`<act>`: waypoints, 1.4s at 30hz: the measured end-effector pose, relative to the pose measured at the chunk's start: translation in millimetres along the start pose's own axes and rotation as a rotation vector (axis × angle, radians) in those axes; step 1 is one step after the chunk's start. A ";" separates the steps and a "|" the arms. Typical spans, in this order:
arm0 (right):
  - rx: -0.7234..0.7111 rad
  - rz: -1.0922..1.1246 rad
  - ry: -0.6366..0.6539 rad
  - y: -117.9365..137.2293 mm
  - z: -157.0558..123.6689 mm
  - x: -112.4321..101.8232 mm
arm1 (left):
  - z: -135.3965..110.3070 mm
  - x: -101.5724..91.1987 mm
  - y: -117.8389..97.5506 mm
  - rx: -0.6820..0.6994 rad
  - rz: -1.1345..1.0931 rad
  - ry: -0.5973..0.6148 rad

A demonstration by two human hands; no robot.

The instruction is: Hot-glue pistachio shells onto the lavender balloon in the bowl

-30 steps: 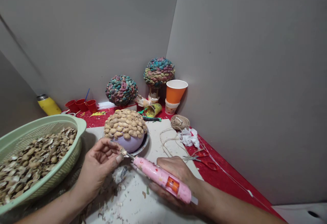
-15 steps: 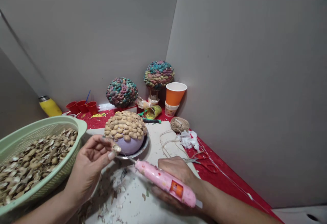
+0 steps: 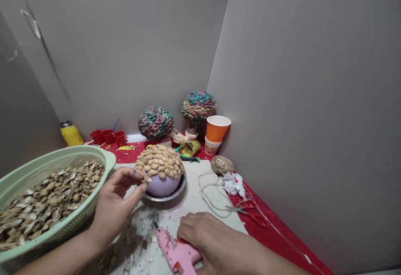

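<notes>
My left hand (image 3: 117,204) pinches a small peanut shell piece (image 3: 148,179) between thumb and fingertips, just left of a lilac ball (image 3: 163,186). Peanut shells (image 3: 159,161) cover the ball's upper part, and its lower part is bare. A shallow metal bowl (image 3: 169,197) holds the ball. Lower down, my right hand (image 3: 206,237) has its fingers curled at the trigger side of a pink glue gun (image 3: 172,248). The gun is low over the white board, its nozzle pointing up and left; whether it rests on the board I cannot tell.
A green basket (image 3: 108,158) of peanut shells stands at left. Behind are two multicoloured shell-covered balls (image 3: 156,122), red cups (image 3: 119,138), a yellow bottle (image 3: 71,134) and an orange cup (image 3: 216,129). Twine (image 3: 222,164) and scissors (image 3: 255,217) lie right. Shell scraps litter the board.
My right hand has moved the glue gun away from the shell, down toward me, and turned it onto its side. My left hand still pinches the shell by the ball. The view has tilted up.
</notes>
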State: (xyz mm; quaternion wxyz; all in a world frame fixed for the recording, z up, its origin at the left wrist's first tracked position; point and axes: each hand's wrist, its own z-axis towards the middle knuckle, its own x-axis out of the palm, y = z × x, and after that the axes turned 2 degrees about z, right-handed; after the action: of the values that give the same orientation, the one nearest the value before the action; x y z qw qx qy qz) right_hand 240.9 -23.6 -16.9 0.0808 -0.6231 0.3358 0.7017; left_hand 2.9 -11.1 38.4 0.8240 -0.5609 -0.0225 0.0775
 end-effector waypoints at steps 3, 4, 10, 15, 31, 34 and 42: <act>-0.017 0.038 0.054 5.3 -4.7 -15.1 | 0.8 -1.3 0.3 0.033 0.014 -0.009; -0.021 0.050 0.059 8.5 -6.6 -23.0 | 1.0 -1.9 0.7 0.043 0.015 -0.011; -0.078 0.180 -0.325 14.7 -0.3 -82.5 | 1.2 -6.0 0.9 0.134 0.026 -0.032; -0.104 0.194 -0.601 -24.1 47.0 -105.2 | 2.9 -10.2 -4.4 0.235 0.025 -0.077; -0.073 0.475 -0.535 -71.4 101.0 -82.3 | -2.0 -10.2 17.6 0.571 0.273 0.047; -0.045 0.515 -0.580 -71.3 101.3 -82.8 | -1.9 -11.0 18.7 0.647 0.369 0.087; 0.002 0.688 -0.592 -80.3 102.6 -84.3 | 2.5 -4.5 12.4 0.867 0.625 0.101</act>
State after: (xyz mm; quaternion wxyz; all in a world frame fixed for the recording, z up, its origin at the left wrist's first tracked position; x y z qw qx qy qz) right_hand 217.1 121.9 31.4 -0.0637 -0.2476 0.4864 0.8355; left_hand -3.1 -5.0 28.0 0.9177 -0.1520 0.2193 0.2942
